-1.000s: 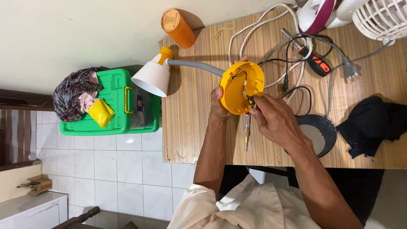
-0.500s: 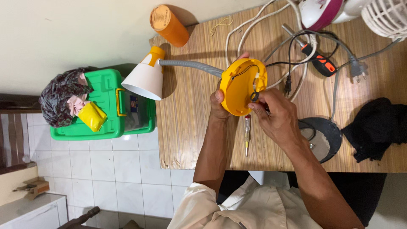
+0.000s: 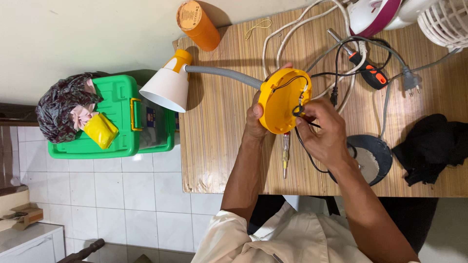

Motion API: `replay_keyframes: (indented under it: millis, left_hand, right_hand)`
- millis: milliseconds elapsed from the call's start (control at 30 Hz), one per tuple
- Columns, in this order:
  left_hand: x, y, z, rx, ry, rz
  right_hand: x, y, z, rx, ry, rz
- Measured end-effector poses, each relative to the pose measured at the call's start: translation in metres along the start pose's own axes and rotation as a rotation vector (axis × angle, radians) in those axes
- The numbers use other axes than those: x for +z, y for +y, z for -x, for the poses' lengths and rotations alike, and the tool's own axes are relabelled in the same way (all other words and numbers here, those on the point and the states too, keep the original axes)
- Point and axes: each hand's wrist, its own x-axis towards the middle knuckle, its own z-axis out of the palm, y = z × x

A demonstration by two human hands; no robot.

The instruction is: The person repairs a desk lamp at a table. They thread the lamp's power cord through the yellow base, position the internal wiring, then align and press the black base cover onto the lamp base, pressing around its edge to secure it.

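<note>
My left hand [image 3: 255, 122] grips the edge of a round yellow lamp base [image 3: 282, 100], tipped up so its open underside faces me. A grey flexible neck [image 3: 222, 76] runs from it to a white shade [image 3: 167, 89] that hangs past the table's left edge. My right hand [image 3: 324, 131] pinches a black wire [image 3: 298, 111] inside the base, fingertips at its lower right rim. A yellow-handled tester screwdriver [image 3: 285, 155] lies on the wooden table [image 3: 219, 136] just below the base.
An orange cylindrical tin [image 3: 197, 19] lies at the far left corner. Cables, a plug [image 3: 407, 78], an orange-and-black tool [image 3: 370, 73], an iron [image 3: 373, 14], a white fan [image 3: 446, 22], a dark round plate [image 3: 370, 158] and black cloth [image 3: 431, 146] lie to the right. A green box [image 3: 126, 119] stands on the tiled floor.
The lamp base and shade have shifted a little left and down in view. My right hand has moved from the base's middle to its lower right rim, still on the wire.
</note>
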Motion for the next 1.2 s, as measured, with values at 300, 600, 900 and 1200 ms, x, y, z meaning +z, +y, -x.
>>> replay_keyframes:
  millis: [300,600,900,1200]
  left_hand:
    - [-0.001,0.006,0.001,-0.031,-0.057,0.050]
    - [-0.001,0.005,0.004,-0.026,0.019,-0.042]
    - [-0.004,0.007,0.002,-0.002,0.019,-0.093]
    - [-0.007,0.004,0.003,-0.021,0.008,-0.095]
  right_hand:
    - [-0.020,0.013,0.005,0.008,0.057,0.016]
    - [-0.022,0.009,0.002,0.109,-0.004,0.019]
    - [-0.021,-0.003,0.001,-0.005,-0.073,0.119]
    - [-0.030,-0.016,-0.007,0.055,0.009,0.282]
